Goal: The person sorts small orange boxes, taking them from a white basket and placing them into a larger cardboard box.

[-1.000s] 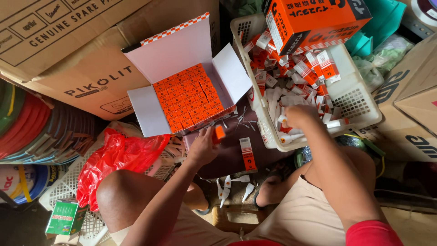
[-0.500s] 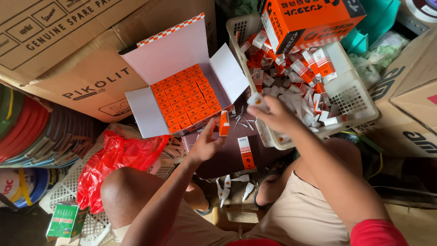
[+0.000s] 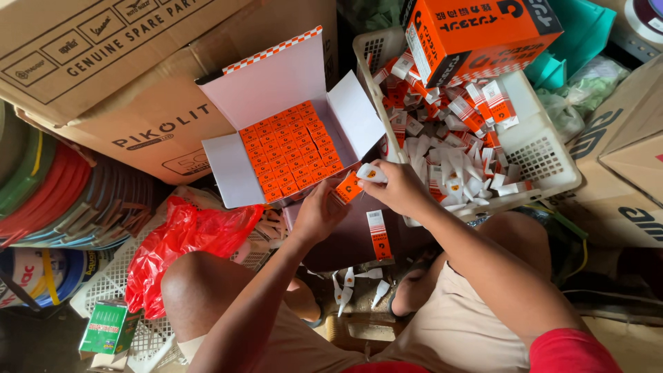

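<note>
My left hand (image 3: 319,215) holds a small orange carton (image 3: 347,188) by one end. My right hand (image 3: 398,188) holds a small white tube (image 3: 371,173) right at the carton's open end. Just above them sits an open white box (image 3: 276,131) packed with rows of small orange cartons. To the right a white plastic basket (image 3: 535,148) holds a heap of loose white tubes and orange-and-white cartons. Another small orange carton (image 3: 378,235) lies on the dark surface below my hands.
A large orange box (image 3: 476,31) rests on the basket's far edge. Big cardboard boxes (image 3: 103,76) stand at the left and right. A red plastic bag (image 3: 183,242) lies by my left knee, a green box (image 3: 107,328) below it. A few white tubes (image 3: 352,283) lie between my legs.
My right hand came out of the basket with a white tube and moved left to meet my left hand, which rose a little with the orange carton.
</note>
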